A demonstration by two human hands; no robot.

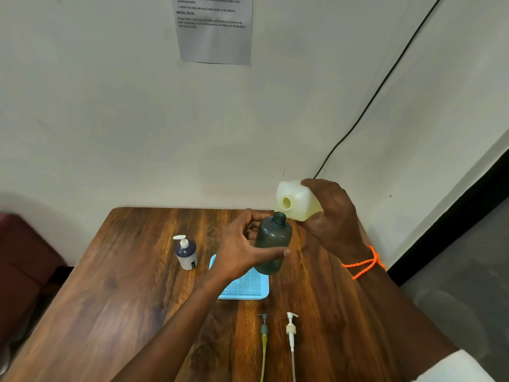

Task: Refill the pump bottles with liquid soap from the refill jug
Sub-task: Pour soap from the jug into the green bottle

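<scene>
The left hand (242, 244) grips the open grey bottle (272, 242), lifted above the blue tray (245, 288). The right hand (333, 213) holds the tilted white jug (294, 201), its mouth just above the bottle neck. If the jug tips too fast, soap can miss the narrow neck and run onto the table (124, 285). Two loose pumps (278, 330) lie nearer the person than the tray; to its right the table edge is near.
</scene>
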